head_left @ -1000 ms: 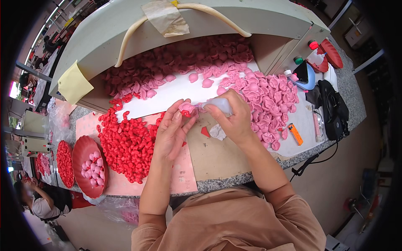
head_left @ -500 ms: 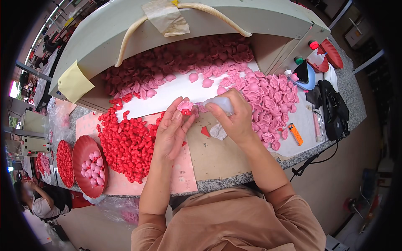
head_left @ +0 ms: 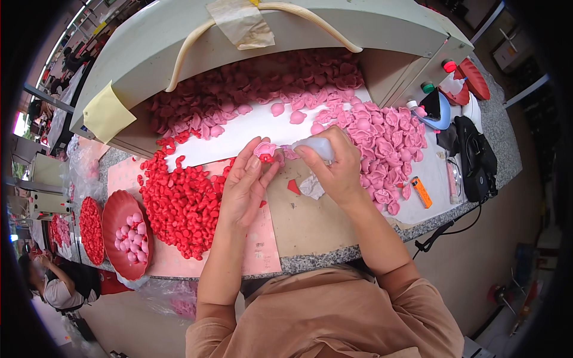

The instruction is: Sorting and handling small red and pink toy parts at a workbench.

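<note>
My left hand (head_left: 243,186) pinches a small pink hollow plastic piece (head_left: 264,148) with a red part (head_left: 266,158) at its lower edge. My right hand (head_left: 339,170) is wrapped round a translucent squeeze bottle (head_left: 323,147), whose narrow tip points left and meets or nearly meets the pink piece; exact contact is too small to tell. Left of my hands lies a heap of glossy red pieces (head_left: 185,212). To the right spreads a pile of pink shell-like pieces (head_left: 382,143). Below the bottle are a crumpled white tissue (head_left: 311,187) and a red scrap (head_left: 293,187).
A grey metal housing (head_left: 334,30) arches over more pink pieces at the back. A red bowl (head_left: 113,238) with pink balls stands at the left edge. At right are an orange lighter (head_left: 421,192), a black bag (head_left: 477,158) and a blue dish (head_left: 443,119). Someone sits far left.
Both hands keep nearly the same place and grip, with the bottle tip still at the pink piece. The view has shifted very slightly.
</note>
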The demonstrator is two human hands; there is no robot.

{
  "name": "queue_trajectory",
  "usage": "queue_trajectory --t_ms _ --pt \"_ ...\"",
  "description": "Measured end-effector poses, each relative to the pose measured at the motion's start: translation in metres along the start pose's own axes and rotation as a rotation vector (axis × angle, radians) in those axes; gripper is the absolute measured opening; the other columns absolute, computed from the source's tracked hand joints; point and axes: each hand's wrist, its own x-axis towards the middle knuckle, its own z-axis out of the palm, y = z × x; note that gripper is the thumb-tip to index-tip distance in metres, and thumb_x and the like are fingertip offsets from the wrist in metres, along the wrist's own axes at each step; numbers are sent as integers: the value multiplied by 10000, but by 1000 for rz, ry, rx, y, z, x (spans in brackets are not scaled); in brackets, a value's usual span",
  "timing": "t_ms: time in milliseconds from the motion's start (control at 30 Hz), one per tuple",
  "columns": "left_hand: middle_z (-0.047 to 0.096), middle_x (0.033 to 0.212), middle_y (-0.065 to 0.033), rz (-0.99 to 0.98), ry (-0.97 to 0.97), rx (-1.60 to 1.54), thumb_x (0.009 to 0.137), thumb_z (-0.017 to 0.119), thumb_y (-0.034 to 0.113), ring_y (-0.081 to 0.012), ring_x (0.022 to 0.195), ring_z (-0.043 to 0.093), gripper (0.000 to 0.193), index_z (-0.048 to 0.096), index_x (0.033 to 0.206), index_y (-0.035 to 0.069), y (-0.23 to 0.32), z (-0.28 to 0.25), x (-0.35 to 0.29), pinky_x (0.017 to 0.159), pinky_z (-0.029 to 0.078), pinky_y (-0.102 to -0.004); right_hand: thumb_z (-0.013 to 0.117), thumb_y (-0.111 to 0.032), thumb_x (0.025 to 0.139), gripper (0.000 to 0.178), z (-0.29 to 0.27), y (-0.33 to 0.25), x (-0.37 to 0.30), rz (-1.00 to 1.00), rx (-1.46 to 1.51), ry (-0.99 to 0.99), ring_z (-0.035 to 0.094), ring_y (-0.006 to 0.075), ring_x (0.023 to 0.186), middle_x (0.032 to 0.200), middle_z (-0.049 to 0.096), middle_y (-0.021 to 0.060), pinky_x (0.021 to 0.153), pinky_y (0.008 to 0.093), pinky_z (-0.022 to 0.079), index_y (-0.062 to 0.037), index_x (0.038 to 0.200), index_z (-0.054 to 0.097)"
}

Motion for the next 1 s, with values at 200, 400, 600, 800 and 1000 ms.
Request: queue_trajectory --t_ms 200,400,600,800,1000 --pt "426 1352 -104 9 6 -8 935 487 102 -196 1149 502 431 370 1343 31 -1 0 0 1032 395 -363 723 -138 759 229 0 0 -1 6 16 5 535 179 650 736 539 87 581 289 419 -7 851 558" --pt "427 1351 -100 4 7 -9 932 490 95 -187 1139 504 429 376 1341 38 0 0 0 1033 394 -360 730 -152 752 233 1 -1 0 -17 5 7 523 186 633 725 536 84 572 293 410 -12 826 560" --pt "416 1361 -91 21 7 6 924 494 68 -171 1140 497 431 380 1339 43 -1 0 0 1033 395 -356 733 -179 751 219 2 -1 -1 10 9 -17 531 188 634 716 553 72 575 302 413 -28 804 584" --pt "415 1361 -94 32 19 -13 922 494 59 -165 1133 503 433 380 1339 44 -2 0 0 1036 392 -351 718 -184 766 192 4 2 -4 37 39 -50 544 166 618 724 573 58 561 282 416 -37 813 603" --pt "433 1346 -99 14 22 -13 931 488 85 -168 1129 508 427 374 1340 37 -1 -2 1 1031 399 -348 709 -190 776 200 3 -2 -1 21 52 -38 540 156 611 720 570 63 553 274 415 -32 804 589"
